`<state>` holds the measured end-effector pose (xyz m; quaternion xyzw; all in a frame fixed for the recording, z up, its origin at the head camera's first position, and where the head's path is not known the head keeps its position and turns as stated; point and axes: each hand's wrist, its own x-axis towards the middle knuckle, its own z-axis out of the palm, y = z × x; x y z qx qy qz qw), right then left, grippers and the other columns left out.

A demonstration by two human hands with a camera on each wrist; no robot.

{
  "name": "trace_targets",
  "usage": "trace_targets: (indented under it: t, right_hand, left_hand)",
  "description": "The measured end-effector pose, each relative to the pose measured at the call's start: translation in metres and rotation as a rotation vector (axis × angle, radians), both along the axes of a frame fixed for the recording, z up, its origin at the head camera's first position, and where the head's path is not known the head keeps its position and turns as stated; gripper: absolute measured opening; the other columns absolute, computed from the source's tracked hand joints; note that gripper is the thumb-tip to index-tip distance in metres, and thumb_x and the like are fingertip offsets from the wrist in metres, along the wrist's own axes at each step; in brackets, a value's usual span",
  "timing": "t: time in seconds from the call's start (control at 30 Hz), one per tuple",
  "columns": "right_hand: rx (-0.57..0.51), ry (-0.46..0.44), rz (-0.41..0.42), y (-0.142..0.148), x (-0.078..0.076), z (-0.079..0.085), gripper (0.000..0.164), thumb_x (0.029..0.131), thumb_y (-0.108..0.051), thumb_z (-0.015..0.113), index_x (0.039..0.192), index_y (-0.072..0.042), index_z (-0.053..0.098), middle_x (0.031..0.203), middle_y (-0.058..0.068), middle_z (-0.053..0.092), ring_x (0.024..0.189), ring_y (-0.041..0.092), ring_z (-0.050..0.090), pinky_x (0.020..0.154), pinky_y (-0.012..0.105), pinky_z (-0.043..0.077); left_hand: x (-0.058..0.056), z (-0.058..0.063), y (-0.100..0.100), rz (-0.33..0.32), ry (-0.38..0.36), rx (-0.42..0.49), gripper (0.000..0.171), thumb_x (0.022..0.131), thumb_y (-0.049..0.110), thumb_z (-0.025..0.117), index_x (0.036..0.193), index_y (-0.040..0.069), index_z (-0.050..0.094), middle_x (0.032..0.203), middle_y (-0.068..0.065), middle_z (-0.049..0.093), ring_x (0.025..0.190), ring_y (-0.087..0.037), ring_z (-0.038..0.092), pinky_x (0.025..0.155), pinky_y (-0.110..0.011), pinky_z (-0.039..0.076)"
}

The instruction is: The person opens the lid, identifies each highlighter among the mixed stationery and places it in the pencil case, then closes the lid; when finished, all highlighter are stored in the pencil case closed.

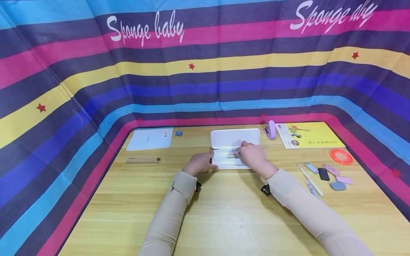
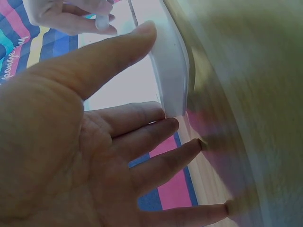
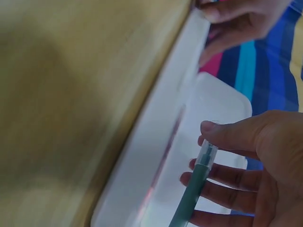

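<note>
A white pencil case (image 1: 229,166) lies on the table with its lid (image 1: 225,138) opened back toward the curtain. My left hand (image 1: 199,163) holds the case's left end, thumb over the near wall and fingers at the side. Over the inside of the case, my right hand (image 1: 254,158) grips a pen (image 3: 191,194) with a green barrel and a clear cap. The thumb presses near the capped end while the other fingers pass behind the barrel. In the left wrist view only a pale tip shows between the right hand's fingers.
To the right lie a purple stapler (image 1: 271,130), a yellow book (image 1: 312,135), an orange tape ring (image 1: 341,156), a white pen (image 1: 310,180) and several erasers (image 1: 337,186). On the left are a pale booklet (image 1: 150,138), a blue sharpener (image 1: 178,133) and a wooden ruler (image 1: 143,160).
</note>
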<state>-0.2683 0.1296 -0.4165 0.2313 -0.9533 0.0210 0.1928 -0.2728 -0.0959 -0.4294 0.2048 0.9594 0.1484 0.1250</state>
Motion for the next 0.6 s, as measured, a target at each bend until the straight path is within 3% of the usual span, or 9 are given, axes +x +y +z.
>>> trace_targets:
  t: [0.6]
  right_hand:
    - [0.015,0.016,0.101,-0.02,-0.008,-0.014,0.006,0.075,-0.022,0.065,0.078,-0.018,0.069,0.074,0.004,0.051,0.062,0.021,0.045,0.039,0.031,0.037]
  left_hand:
    - [-0.001,0.0,0.001,-0.002,0.031,-0.026,0.078,0.076,0.05,0.058,0.137,0.013,0.026,0.138,-0.001,0.029,0.12,-0.019,0.035,0.094,-0.036,0.033]
